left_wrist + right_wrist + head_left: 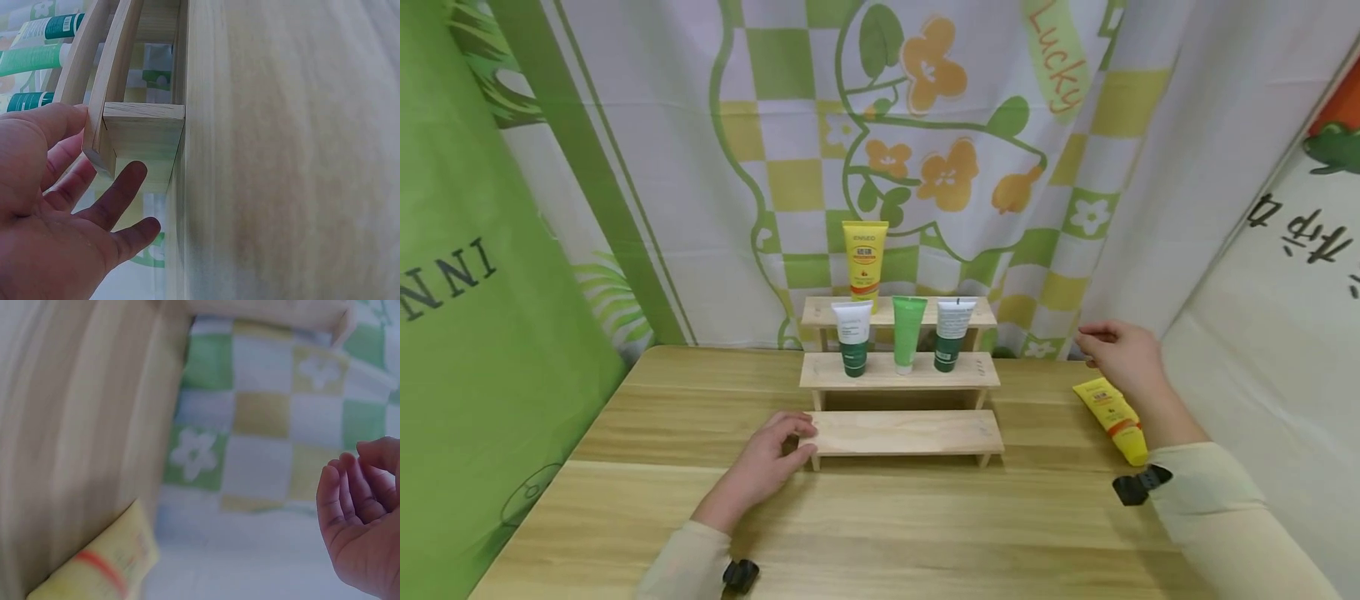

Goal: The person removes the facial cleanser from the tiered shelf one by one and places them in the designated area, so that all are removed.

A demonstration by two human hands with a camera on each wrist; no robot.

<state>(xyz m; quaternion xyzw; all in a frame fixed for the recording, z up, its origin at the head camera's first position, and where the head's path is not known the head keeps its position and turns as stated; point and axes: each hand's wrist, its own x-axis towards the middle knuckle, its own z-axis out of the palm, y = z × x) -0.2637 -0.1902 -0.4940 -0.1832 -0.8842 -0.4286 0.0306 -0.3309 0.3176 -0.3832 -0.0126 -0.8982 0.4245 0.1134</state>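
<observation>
My left hand [775, 450] touches the left end of the lowest step of a wooden stepped rack [910, 433]. In the left wrist view, the thumb lies at the board's edge and the lower fingers spread beside its end. My right hand [1123, 358] hovers above the table's right side, fingers loosely bent with nothing between them. Under it lies a yellow squeeze tube [1112, 417] with a red band, also in the right wrist view. On the top step stands another yellow tube [865, 262]. The middle step bears a white-and-green tube [853, 337], a light green tube [907, 333] and a grey-and-green tube [952, 333].
The rack stands toward the back of a wood-grain table [910, 533]. Behind it hangs a patterned curtain [790, 183]. Green cloth [490, 333] closes off the left side, and white cloth [1262, 333] the right. A small black device sits at each wrist.
</observation>
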